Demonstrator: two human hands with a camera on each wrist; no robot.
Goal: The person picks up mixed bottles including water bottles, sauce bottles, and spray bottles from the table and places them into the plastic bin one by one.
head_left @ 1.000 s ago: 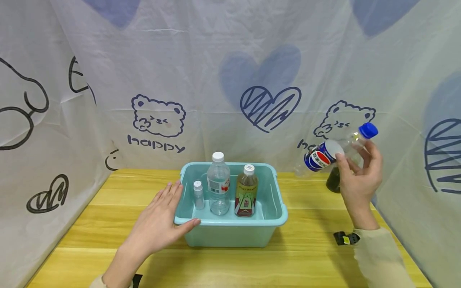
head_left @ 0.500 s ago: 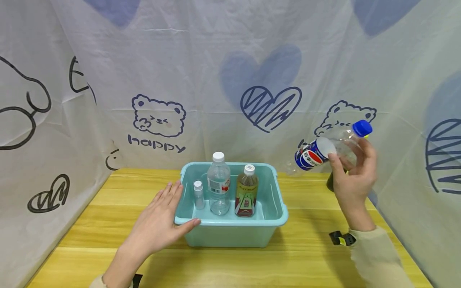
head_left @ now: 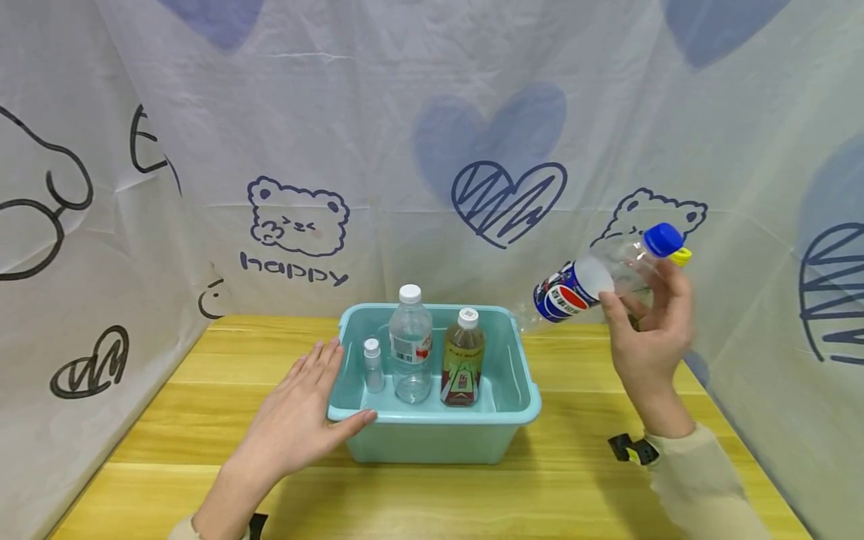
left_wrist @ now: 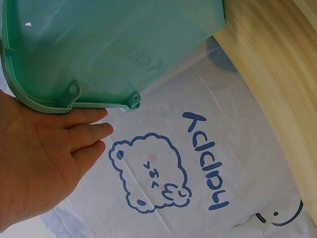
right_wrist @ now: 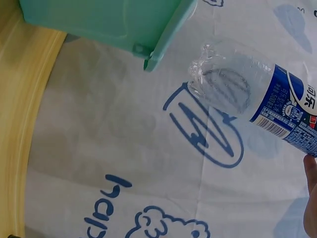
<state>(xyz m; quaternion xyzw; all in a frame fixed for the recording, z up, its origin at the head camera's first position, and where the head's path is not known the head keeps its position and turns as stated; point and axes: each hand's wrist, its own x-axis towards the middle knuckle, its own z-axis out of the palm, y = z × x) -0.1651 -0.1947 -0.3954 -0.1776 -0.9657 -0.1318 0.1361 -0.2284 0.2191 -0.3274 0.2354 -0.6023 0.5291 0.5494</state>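
My right hand (head_left: 651, 345) grips a clear Pepsi bottle (head_left: 567, 292) near its neck, in the air right of the teal plastic bin (head_left: 432, 441). The bottle's blue cap points up and right, its base down and left. In the right wrist view, the bottle (right_wrist: 287, 106) appears beside the bin (right_wrist: 99, 20), apart from it. My left hand (head_left: 290, 420) rests on the bin's left rim with straight fingers; the left wrist view shows the hand (left_wrist: 44, 153) beneath that rim. Inside stand a small clear bottle (head_left: 373, 367), a larger clear bottle (head_left: 410, 352) and a tea bottle (head_left: 463, 364).
Behind my right hand shows a yellow cap (head_left: 682, 256); what is under it is mostly hidden. The bin stands on a wooden table (head_left: 574, 480). A white printed cloth (head_left: 405, 135) hangs at the back and both sides.
My right hand has moved left with the Pepsi bottle toward the bin. The yellow cap behind it has come into sight. The left hand and the bin stay put.
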